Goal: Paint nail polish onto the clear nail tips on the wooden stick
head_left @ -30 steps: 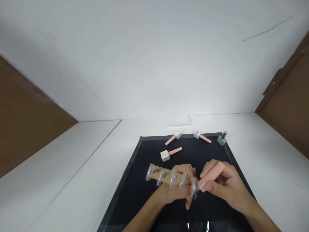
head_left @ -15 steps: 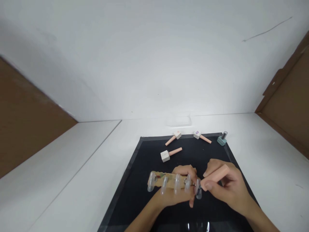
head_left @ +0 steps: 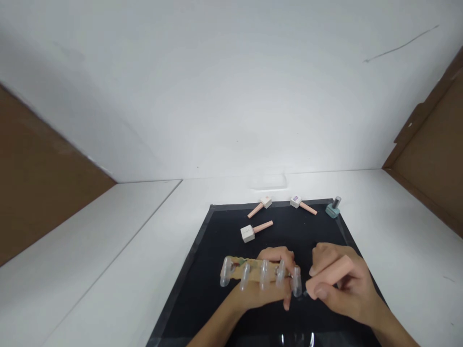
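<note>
My left hand grips a tan nail display strip, held level above the black mat. Several clear, long false nail tips stand across this strip, and the rightmost nail tip sits past my fingers. My right hand pinches a nail polish brush by its peach-pink cap handle. The brush end points down and left, close to the lower end of that rightmost tip, with a small gap between them. Fine bristle detail is too small to make out.
On the black mat lie three white polish bottles with peach caps: a near one, one at the back and one further right. A teal bottle stands at the back right corner. Behind is a clear tray.
My right hand has moved slightly right and down, drawing the brush away from the rightmost nail tip. The left hand and its strip are almost still.
</note>
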The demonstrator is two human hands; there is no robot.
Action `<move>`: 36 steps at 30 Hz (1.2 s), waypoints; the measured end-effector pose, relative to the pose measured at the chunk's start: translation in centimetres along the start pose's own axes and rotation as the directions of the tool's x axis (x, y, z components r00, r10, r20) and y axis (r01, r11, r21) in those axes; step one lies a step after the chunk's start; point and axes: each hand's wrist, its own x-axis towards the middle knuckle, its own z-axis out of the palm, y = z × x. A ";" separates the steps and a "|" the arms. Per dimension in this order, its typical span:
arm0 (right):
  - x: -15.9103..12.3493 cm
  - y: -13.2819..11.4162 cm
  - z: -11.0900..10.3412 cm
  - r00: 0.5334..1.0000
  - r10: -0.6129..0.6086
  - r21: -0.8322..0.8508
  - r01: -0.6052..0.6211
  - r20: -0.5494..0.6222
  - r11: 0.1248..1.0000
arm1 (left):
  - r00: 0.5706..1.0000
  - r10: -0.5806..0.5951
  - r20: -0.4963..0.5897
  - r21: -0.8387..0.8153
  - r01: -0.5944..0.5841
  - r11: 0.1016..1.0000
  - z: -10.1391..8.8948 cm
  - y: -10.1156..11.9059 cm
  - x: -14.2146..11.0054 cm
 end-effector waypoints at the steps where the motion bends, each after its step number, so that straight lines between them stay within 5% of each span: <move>1: 0.0 0.0 0.0 1.000 -0.018 -0.020 0.018 0.007 1.000 | 1.000 0.006 -0.002 0.022 -0.006 1.000 0.0 0.1 0.0; 11: -0.1 0.2 -0.5 0.995 -0.040 -0.217 0.020 -0.092 0.976 | 1.000 0.008 -0.004 -0.010 -0.008 1.000 -0.2 -0.5 -0.1; 36: -0.5 0.2 -0.5 0.983 -0.024 -0.045 0.016 -0.183 0.999 | 0.993 0.012 0.120 -0.290 0.023 0.957 -0.5 -1.7 0.0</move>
